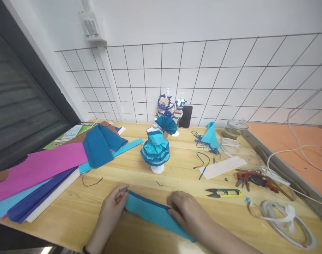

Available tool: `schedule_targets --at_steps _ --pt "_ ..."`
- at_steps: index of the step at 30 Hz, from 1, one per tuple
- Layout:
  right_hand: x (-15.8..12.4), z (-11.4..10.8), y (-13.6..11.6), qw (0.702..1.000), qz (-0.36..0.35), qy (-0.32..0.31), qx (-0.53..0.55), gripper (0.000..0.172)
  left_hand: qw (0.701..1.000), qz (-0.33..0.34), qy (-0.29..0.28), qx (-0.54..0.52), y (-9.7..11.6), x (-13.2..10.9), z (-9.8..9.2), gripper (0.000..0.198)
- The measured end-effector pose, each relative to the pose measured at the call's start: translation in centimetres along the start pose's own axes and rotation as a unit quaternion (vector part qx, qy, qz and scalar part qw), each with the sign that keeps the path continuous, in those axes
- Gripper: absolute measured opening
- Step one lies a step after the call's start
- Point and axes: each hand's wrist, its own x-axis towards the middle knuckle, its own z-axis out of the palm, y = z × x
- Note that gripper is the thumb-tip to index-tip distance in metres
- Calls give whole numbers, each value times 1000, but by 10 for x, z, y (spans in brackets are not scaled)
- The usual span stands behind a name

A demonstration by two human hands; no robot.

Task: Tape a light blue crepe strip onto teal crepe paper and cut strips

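A light-blue crepe paper strip with a dark-blue band along its upper edge slants across the front of the table. My left hand pinches its left end between thumb and fingers. Farther right, my right hand closes on the strip's upper edge, with the right end running out below the palm. Behind the strip stands a small mannequin in a tiered blue paper dress, with a dark-blue pleated fan at its shoulder. Thread snips lie to the right of my right hand.
Crepe paper sheets in several colours are heaped at the left. Two more dressed mannequins and a phone stand against the wall. On the right are paper scraps, keys, a roll of clear tape and a glass jar.
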Motion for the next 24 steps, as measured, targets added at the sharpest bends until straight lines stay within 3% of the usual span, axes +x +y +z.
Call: schedule_targets --at_steps 4,12,19,24 --pt "4 6 1 1000 -6 8 0 20 1000 3 7 0 0 1 1 43" --pt "-4 -7 8 999 17 24 36 23 1000 2 -9 2 -1 0 0 49" --pt "0 -1 9 998 29 33 44 22 997 -12 -61 39 1 9 -16 59" --pt "-8 -2 23 994 69 71 56 43 990 -10 -81 118 -4 13 -28 50"
